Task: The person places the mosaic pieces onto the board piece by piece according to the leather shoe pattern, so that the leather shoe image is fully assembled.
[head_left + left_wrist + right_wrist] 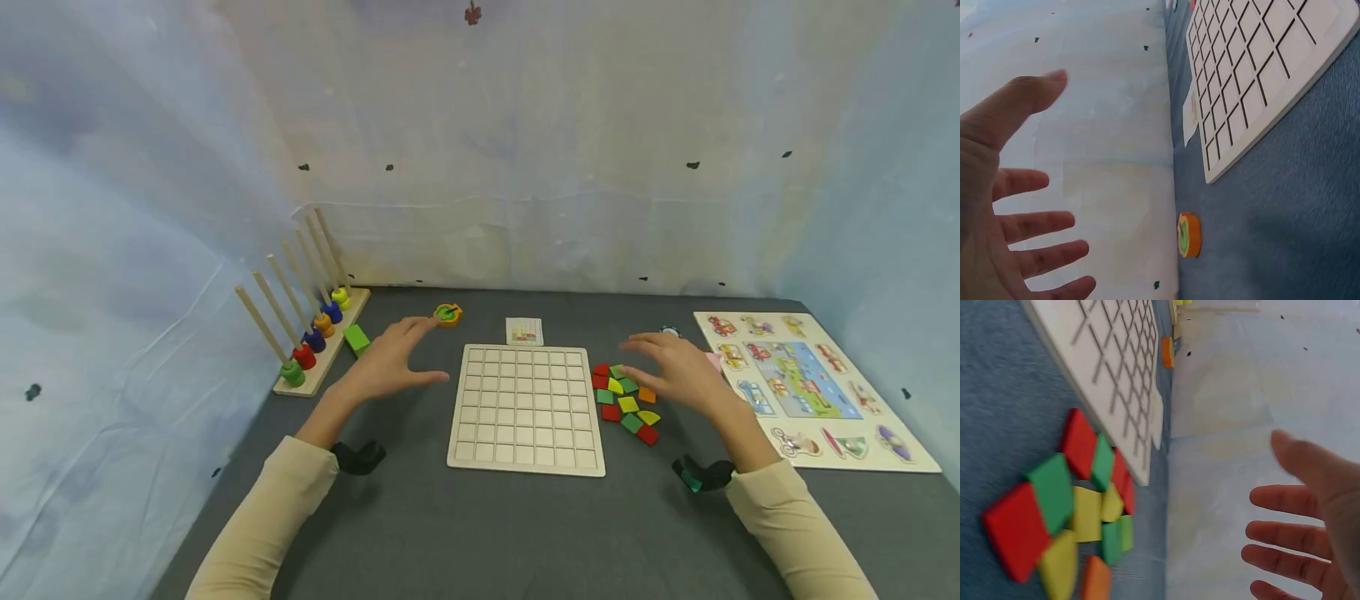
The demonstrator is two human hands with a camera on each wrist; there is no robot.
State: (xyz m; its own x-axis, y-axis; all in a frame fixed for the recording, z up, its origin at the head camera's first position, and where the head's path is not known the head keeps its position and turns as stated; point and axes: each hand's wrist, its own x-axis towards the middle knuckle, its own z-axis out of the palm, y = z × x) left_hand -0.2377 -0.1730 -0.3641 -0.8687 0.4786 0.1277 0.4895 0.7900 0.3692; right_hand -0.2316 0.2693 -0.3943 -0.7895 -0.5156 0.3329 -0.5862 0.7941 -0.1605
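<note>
Hovering palm-down with fingers spread and holding nothing: right hand (678, 371), poised just above the loose heap of coloured tiles (626, 402), apparently ready to pick one. Hovering likewise, left hand (390, 362), fingers splayed and empty, reaching over bare grey worktop (480, 533) toward the orange-and-green round piece (447, 314) lying just beyond the fingertips. Lying between both hands: pale wooden grid board (527, 408), flat, all square cells unfilled. Sitting behind it: small pattern card (523, 331). Standing at far left: wooden peg rack (318, 350) carrying glossy coloured rings at the rod bases. Resting at far right: vehicle knob puzzle (810, 387).
</note>
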